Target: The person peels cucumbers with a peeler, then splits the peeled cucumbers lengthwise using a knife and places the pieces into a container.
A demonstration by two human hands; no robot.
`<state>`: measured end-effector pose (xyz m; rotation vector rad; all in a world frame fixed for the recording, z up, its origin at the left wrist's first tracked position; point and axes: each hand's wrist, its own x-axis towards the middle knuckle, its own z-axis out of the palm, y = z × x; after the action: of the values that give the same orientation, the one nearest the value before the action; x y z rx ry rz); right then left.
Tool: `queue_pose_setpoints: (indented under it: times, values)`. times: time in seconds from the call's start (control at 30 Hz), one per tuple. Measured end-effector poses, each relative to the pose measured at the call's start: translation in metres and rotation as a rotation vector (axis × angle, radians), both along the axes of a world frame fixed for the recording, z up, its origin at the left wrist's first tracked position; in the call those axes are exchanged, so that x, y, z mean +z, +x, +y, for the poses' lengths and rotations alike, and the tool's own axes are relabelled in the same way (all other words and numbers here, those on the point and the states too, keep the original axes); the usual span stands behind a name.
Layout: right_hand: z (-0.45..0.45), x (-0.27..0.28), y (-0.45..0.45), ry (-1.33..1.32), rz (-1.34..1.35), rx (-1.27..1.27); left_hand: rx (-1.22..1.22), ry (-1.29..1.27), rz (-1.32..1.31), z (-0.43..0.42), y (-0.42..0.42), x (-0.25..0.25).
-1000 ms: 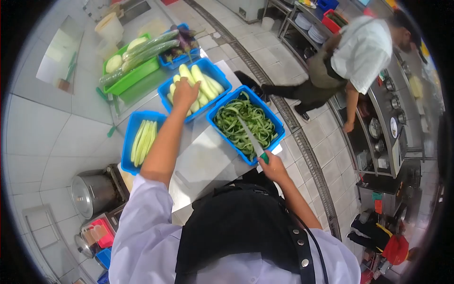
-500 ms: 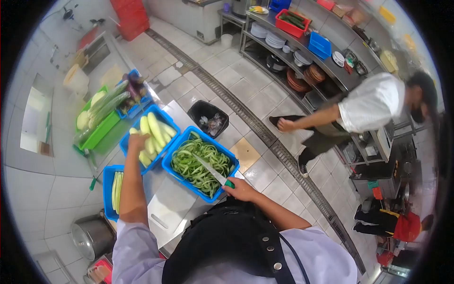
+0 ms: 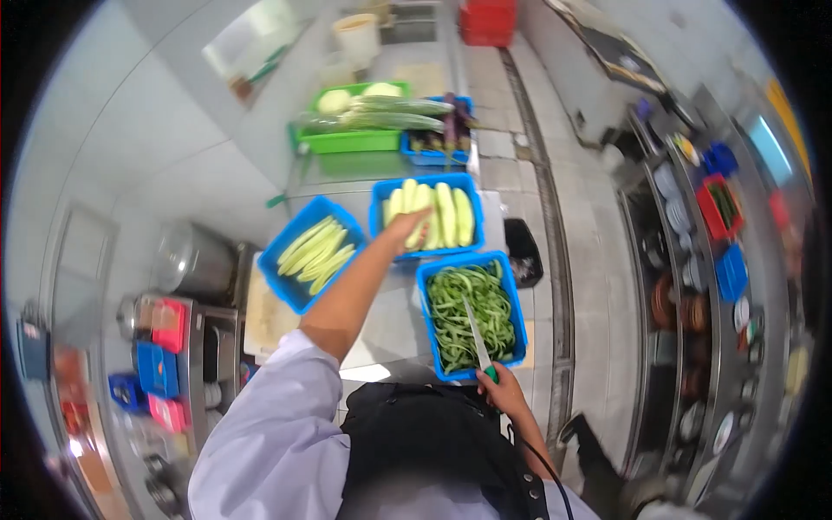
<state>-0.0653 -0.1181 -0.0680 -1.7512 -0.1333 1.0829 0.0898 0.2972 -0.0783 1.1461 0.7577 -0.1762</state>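
Note:
My left hand (image 3: 411, 230) reaches into a blue basket (image 3: 378, 217) of peeled cucumbers (image 3: 446, 212), its fingers closed round one of the pale vegetables, partly hidden among the others. In my right hand (image 3: 503, 390) is a knife (image 3: 478, 340) by its green handle, the blade slanting up over a second blue basket (image 3: 523, 334). Long green peelings (image 3: 464, 308) fill that basket. Left of my forearm, a third blue basket (image 3: 270, 264) contains long pale cut pieces (image 3: 316, 251).
Behind stand a green basket (image 3: 347, 143) with bagged long vegetables and a blue basket with eggplants (image 3: 451, 126). A black bin (image 3: 523, 251) is on the floor at right. Metal shelves (image 3: 646, 225) line the right side. Another person's leg (image 3: 594, 451) shows at lower right.
The view has turned left, so the baskets appear further right and the other person is mostly out of view. My left hand stays at the peeled cucumbers; my right keeps the knife.

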Motion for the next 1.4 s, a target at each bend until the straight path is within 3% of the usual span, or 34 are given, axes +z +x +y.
queue_pose_setpoints:
  times: [0.1, 0.2, 0.3, 0.53, 0.63, 0.8, 0.87, 0.9, 0.93, 1.0, 1.17, 1.2, 1.23, 1.27, 1.3, 1.33, 1.4]
  values:
    - [-0.002, 0.004, 0.006, 0.014, 0.020, 0.032, -0.016, 0.027, -0.109, -0.004, -0.019, 0.001]
    - [-0.003, 0.005, 0.009, 0.023, 0.034, 0.044, 0.017, -0.209, -0.301, -0.017, -0.044, 0.026]
    - [-0.001, 0.006, 0.013, 0.010, 0.032, 0.037, 0.066, -0.151, -0.279, -0.027, -0.071, 0.052]
    - [0.038, 0.026, 0.017, -0.021, -0.050, 0.019, 0.073, -0.098, -0.377, -0.026, -0.150, 0.060]
    - [0.066, 0.029, 0.014, 0.078, -0.067, -0.009, 0.061, 0.109, -0.380, -0.020, -0.186, 0.062]
    - [0.129, 0.037, -0.010, 0.230, -0.013, -0.078, 0.071, 0.125, -0.474, -0.009, -0.226, 0.052]
    - [0.160, 0.051, -0.025, 0.271, -0.066, -0.141, 0.064, -0.017, -0.352, -0.004, -0.241, 0.060]
    - [0.174, 0.062, -0.032, 0.239, -0.128, -0.144, 0.126, -0.226, -0.410, -0.002, -0.250, 0.060]
    - [0.184, 0.069, -0.036, 0.231, -0.118, -0.117, 0.155, -0.229, -0.406, 0.002, -0.255, 0.059]
    - [0.206, 0.080, -0.046, 0.063, -0.498, -0.088, 0.192, -0.658, -0.641, 0.012, -0.262, 0.056]
    - [0.252, 0.107, -0.053, 0.280, -0.549, -0.034, 0.277, -0.453, -0.770, 0.042, -0.271, 0.108]
    - [0.258, 0.103, -0.051, 0.284, -0.538, -0.004, 0.236, -0.287, -0.827, 0.045, -0.270, 0.112]
    - [0.262, 0.097, -0.047, 0.262, -0.392, 0.020, 0.188, -0.124, -0.876, 0.046, -0.273, 0.115]
    - [0.267, 0.097, -0.049, 0.235, -0.249, 0.039, 0.208, -0.121, -0.874, 0.046, -0.279, 0.124]
    - [0.274, 0.094, -0.059, 0.198, -0.215, -0.120, 0.241, -0.060, -0.940, 0.046, -0.284, 0.133]
    - [0.283, 0.104, -0.067, 0.189, -0.212, -0.109, 0.271, -0.002, -1.004, 0.046, -0.288, 0.140]
    - [0.294, 0.132, -0.077, 0.375, 0.024, 0.012, 0.306, -0.006, -0.947, 0.047, -0.295, 0.141]
